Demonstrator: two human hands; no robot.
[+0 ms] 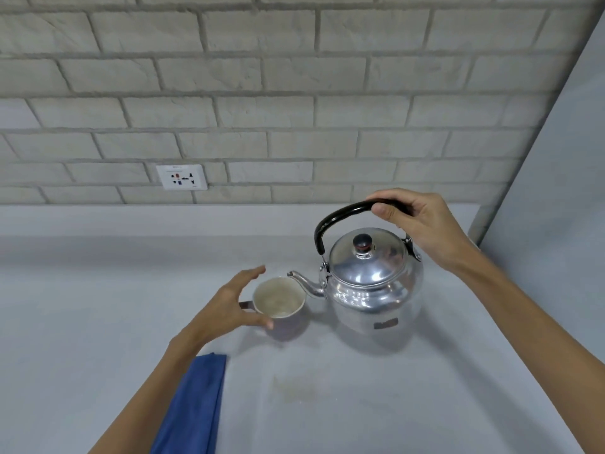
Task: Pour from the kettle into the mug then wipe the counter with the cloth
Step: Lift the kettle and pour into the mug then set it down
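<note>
Right hand [422, 221] fingers wrap the black handle of the kettle [370, 283] — its spout over the mug [280, 301], which open left hand [229, 306] fingers cup. Blue cloth [193, 404] lies beneath the left forearm; grey bench [360, 404] bare nearer. Kettle's label unreadable.

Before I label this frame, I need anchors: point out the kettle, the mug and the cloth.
kettle [370, 283]: head view, on the shiny steel body below the lid.
mug [278, 298]: head view, on the pale inside wall.
cloth [193, 404]: head view, on the middle of the blue fold.
</note>
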